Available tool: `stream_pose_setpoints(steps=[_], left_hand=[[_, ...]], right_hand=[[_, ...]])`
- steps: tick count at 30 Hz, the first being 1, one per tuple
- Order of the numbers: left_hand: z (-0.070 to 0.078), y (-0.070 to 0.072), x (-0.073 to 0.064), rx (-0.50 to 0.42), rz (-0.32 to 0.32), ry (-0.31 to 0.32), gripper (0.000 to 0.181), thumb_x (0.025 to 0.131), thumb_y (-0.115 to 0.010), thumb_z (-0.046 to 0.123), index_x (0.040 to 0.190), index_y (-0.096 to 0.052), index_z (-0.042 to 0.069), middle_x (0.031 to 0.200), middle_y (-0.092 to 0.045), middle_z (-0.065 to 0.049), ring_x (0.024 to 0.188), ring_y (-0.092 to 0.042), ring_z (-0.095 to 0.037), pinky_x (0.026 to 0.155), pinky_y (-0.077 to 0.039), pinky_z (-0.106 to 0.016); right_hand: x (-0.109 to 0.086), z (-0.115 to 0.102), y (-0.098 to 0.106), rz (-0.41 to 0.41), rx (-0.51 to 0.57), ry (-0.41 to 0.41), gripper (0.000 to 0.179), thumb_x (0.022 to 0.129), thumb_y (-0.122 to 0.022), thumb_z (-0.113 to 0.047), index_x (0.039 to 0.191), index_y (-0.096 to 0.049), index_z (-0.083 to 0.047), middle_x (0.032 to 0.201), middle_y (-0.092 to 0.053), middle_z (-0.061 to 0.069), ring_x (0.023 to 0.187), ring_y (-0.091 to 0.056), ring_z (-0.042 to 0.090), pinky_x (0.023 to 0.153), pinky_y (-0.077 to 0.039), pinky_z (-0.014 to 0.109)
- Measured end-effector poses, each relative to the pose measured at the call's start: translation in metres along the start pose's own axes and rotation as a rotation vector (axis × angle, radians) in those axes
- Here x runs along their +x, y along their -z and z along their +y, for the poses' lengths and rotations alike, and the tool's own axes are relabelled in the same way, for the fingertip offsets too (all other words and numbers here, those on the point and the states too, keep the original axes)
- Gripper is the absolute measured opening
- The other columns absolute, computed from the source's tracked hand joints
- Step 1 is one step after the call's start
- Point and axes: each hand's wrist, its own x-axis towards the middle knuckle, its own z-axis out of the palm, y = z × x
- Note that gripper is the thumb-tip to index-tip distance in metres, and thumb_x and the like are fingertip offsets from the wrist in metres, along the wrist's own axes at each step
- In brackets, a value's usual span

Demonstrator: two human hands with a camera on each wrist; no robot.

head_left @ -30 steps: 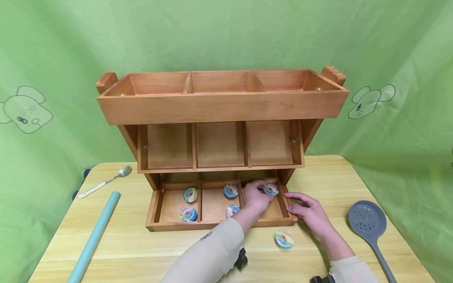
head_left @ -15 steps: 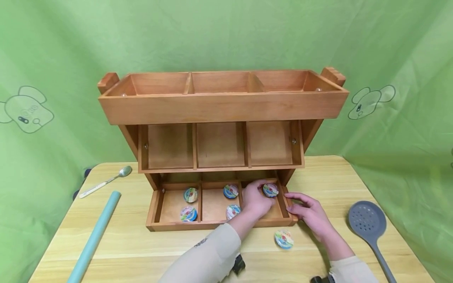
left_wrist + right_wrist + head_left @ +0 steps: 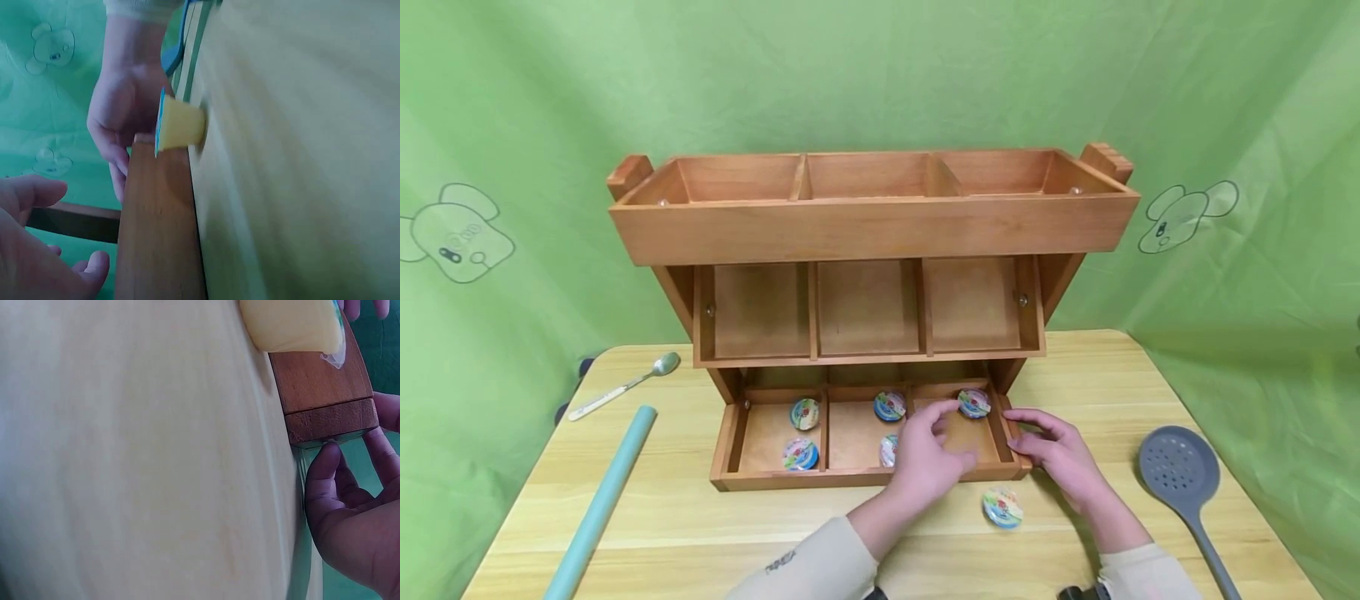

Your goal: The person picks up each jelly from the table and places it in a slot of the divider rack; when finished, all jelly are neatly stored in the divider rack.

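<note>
My left hand [image 3: 928,458] hovers over the front of the right compartment of a wooden shelf's lowest tray [image 3: 775,481]. Its fingers and thumb are apart, with nothing between them. Just beyond its fingertips, a jelly cup [image 3: 974,403] sits at the back of that compartment. My right hand [image 3: 1060,458] rests its fingertips against the tray's right end; the right wrist view shows the thumb [image 3: 325,462] at the wooden end. Another jelly cup [image 3: 181,124], yellow with a blue-edged lid, stands on the table before the tray. The left hand partly hides a middle-compartment jelly cup [image 3: 888,450].
Two jelly cups, one of them a rear cup [image 3: 805,413], sit in the left compartment; another rear cup [image 3: 890,406] is in the middle one. Two upper tiers [image 3: 872,229] overhang the tray. A spoon [image 3: 625,387] and teal tube [image 3: 602,500] lie left, a grey skimmer [image 3: 1178,467] right.
My left hand has let go of the jelly cup at the back of the right compartment and drawn back toward the front left, its fingers spreading. The right hand stays at the tray's end.
</note>
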Motion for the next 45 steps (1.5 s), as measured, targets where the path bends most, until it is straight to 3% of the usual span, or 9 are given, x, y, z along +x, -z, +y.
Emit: stream_pose_setpoints(steps=[6, 12, 17, 25, 37, 45], left_hand=[[-0.004, 0.007, -0.027, -0.035, -0.04, -0.042, 0.063, 0.065, -0.088, -0.003, 0.122, -0.068, 0.015, 0.109, -0.063, 0.003, 0.101, -0.063, -0.025, 0.089, -0.054, -0.035], [-0.009, 0.005, -0.048, -0.069, -0.103, 0.009, 0.059, 0.064, -0.087, -0.005, 0.117, -0.069, 0.015, 0.106, -0.064, 0.005, 0.098, -0.063, -0.022, 0.086, -0.054, -0.031], [-0.015, 0.0, -0.056, -0.053, -0.142, 0.055, 0.057, 0.062, -0.087, -0.004, 0.113, -0.071, 0.012, 0.102, -0.065, 0.006, 0.092, -0.063, -0.019, 0.079, -0.053, -0.025], [-0.027, -0.016, -0.059, -0.03, -0.163, 0.062, 0.057, 0.058, -0.087, -0.006, 0.11, -0.073, 0.012, 0.101, -0.063, 0.009, 0.087, -0.06, -0.012, 0.067, -0.051, -0.021], [-0.045, -0.04, -0.051, 0.164, -0.131, -0.122, 0.06, 0.053, -0.089, -0.003, 0.11, -0.074, 0.008, 0.084, -0.059, 0.015, 0.074, -0.052, 0.001, 0.064, -0.044, -0.015], [-0.047, -0.045, -0.045, 0.175, -0.135, -0.081, 0.059, 0.053, -0.088, -0.007, 0.108, -0.076, 0.01, 0.081, -0.058, 0.016, 0.07, -0.052, 0.001, 0.061, -0.046, -0.016]], right_hand=[[-0.001, 0.001, -0.001, 0.009, -0.003, 0.002, 0.045, 0.089, -0.07, -0.002, 0.132, -0.058, 0.005, 0.116, -0.063, 0.019, 0.079, -0.063, 0.014, 0.062, -0.052, 0.028], [-0.001, 0.003, 0.0, 0.013, -0.012, 0.012, 0.045, 0.089, -0.071, -0.003, 0.131, -0.059, 0.005, 0.114, -0.062, 0.019, 0.076, -0.062, 0.013, 0.061, -0.051, 0.026], [-0.002, 0.003, 0.0, 0.01, -0.014, 0.013, 0.045, 0.089, -0.07, -0.003, 0.132, -0.058, 0.005, 0.115, -0.062, 0.019, 0.077, -0.062, 0.014, 0.061, -0.051, 0.027], [-0.001, 0.004, 0.0, 0.006, -0.003, 0.008, 0.044, 0.089, -0.07, -0.003, 0.132, -0.059, 0.004, 0.118, -0.062, 0.021, 0.083, -0.065, 0.016, 0.064, -0.053, 0.028], [-0.001, 0.002, 0.0, 0.009, -0.004, 0.003, 0.046, 0.089, -0.07, -0.002, 0.133, -0.058, 0.004, 0.117, -0.062, 0.019, 0.08, -0.064, 0.016, 0.063, -0.052, 0.028], [0.0, 0.001, -0.001, -0.005, 0.022, 0.01, 0.046, 0.09, -0.068, -0.001, 0.133, -0.056, 0.007, 0.121, -0.06, 0.028, 0.088, -0.067, 0.022, 0.068, -0.056, 0.031]])
